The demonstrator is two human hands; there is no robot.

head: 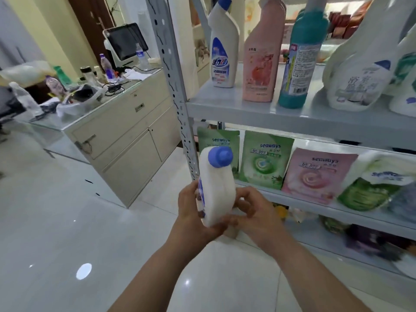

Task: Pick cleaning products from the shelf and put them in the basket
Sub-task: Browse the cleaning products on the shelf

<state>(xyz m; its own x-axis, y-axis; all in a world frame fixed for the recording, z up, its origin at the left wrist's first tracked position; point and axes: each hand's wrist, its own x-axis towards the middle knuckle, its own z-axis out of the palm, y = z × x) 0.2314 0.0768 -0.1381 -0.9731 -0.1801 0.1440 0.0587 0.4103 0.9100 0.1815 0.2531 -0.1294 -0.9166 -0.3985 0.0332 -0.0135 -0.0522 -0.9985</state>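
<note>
the white bottle with its blue cap is off the shelf and in the air, roughly upright and leaning a little, held low in front of the shelf's corner post, above the floor. the left grip wraps the lower body from the left, with fingers reaching under the base, and seems to carry most of the weight. the right grip has its fingers curled against the bottle's lower right edge; blur makes it hard to be sure, but it looks like a light pinch rather than a full wrap. the basket is not in view. the bottle reads as stiff moulded plastic, probably full and so fairly heavy, with smooth sides that could slide in a loose hold. its flat body offers a broad face for the palm, and the narrower part under the cap would suit a one-handed carry. it should not crush, though a drop on the hard floor might crack the cap. green pouches stand on the lower shelf behind it.
</note>
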